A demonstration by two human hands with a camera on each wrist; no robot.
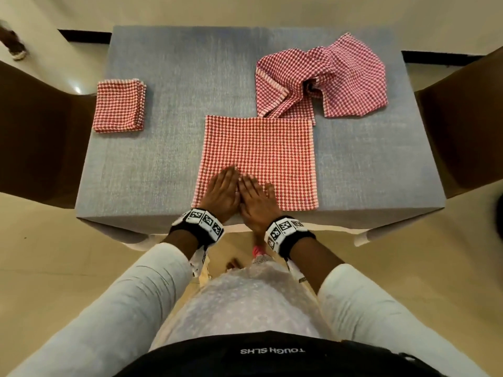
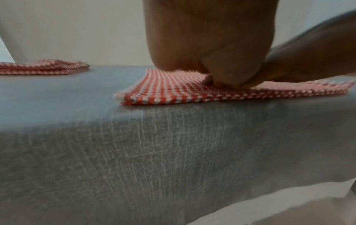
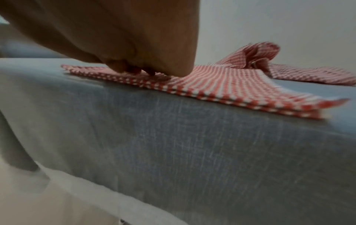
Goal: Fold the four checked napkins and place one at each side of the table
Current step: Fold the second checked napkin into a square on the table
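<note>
A red-and-white checked napkin (image 1: 266,156), folded double into a flat square, lies at the near edge of the grey table (image 1: 168,104). My left hand (image 1: 224,187) and right hand (image 1: 255,198) lie flat side by side on its near left part, fingers straight, pressing it down. From the left wrist view this napkin (image 2: 169,89) shows two layers under my palm; in the right wrist view the same napkin (image 3: 231,89) runs off to the right. A small folded napkin (image 1: 118,106) sits at the table's left side. Crumpled unfolded napkins (image 1: 326,80) lie at the far right.
Dark brown chairs stand at the left (image 1: 35,131) and right (image 1: 462,137) sides of the table. The grey cloth hangs over the near edge (image 2: 154,159). Bare tabletop shows between the napkins and along the far side.
</note>
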